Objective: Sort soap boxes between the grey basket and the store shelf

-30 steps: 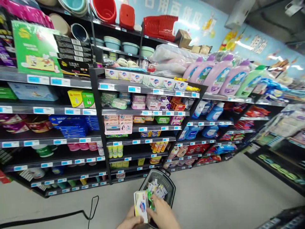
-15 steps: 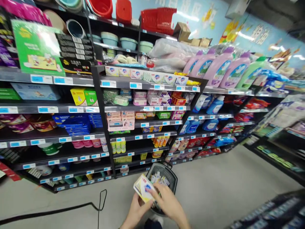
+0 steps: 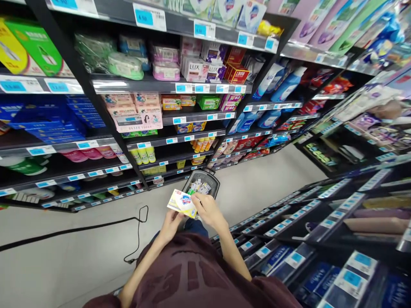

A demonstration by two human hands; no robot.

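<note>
A white and yellow soap box (image 3: 180, 202) with a blue shield logo is held between both hands, its printed face turned up. My left hand (image 3: 171, 223) is closed on its lower left edge. My right hand (image 3: 206, 208) grips the right end with thumb and fingers. Just beyond the hands, a dark grey shopping basket (image 3: 215, 188) stands on the floor, with several small packets (image 3: 201, 187) inside it. The box and my right hand hide part of the basket's near side.
Shelves of boxed soaps (image 3: 196, 70) and bottles stand ahead. Another shelf rack (image 3: 289, 218) runs close on my right. A black cable (image 3: 96, 225) lies across the floor (image 3: 80, 261) on my left. Blue price tags line the shelf edges.
My view has tilted down, bringing my torso and the right-hand rack into sight. The soap box stays in both hands and now lies flatter, with its long side more level.
</note>
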